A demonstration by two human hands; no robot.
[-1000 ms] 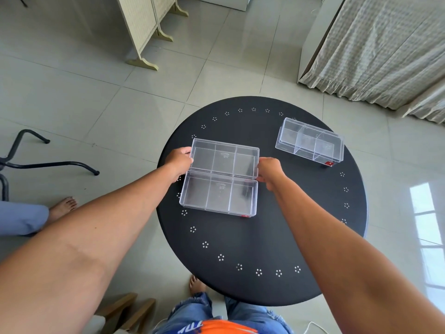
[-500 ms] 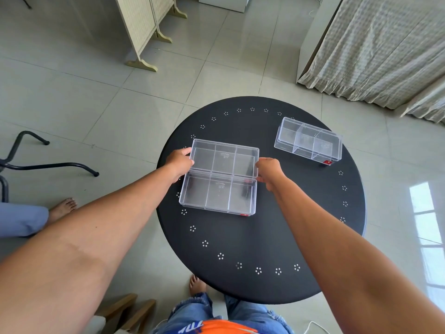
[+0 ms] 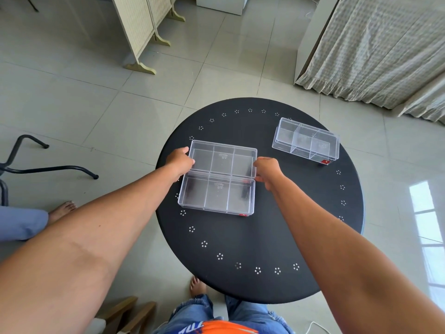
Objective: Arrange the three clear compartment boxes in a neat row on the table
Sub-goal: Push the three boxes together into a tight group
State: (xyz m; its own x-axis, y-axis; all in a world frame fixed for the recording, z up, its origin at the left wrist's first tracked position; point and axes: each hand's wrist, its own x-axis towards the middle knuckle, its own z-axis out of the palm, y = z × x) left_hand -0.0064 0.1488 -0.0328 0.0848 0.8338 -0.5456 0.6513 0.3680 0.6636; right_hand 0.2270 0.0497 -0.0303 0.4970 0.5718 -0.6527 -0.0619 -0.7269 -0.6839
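Note:
Three clear compartment boxes lie on the round black table (image 3: 277,237). Two of them sit side by side, long edges touching: the far box (image 3: 222,158) and the near box (image 3: 216,195). My left hand (image 3: 179,161) grips the far box's left end and my right hand (image 3: 266,169) grips its right end. The third box (image 3: 305,141) rests apart at the table's far right, turned at a slight angle, with nothing touching it.
A black chair leg (image 3: 48,168) and another person's bare foot (image 3: 61,209) are on the tiled floor to the left. A folding screen (image 3: 142,25) stands at the back left, a curtain (image 3: 385,49) at the back right. My knees are below the table's near edge.
Both hands keep their hold on the far box. The pair of boxes has barely shifted on the table; the view has moved slightly.

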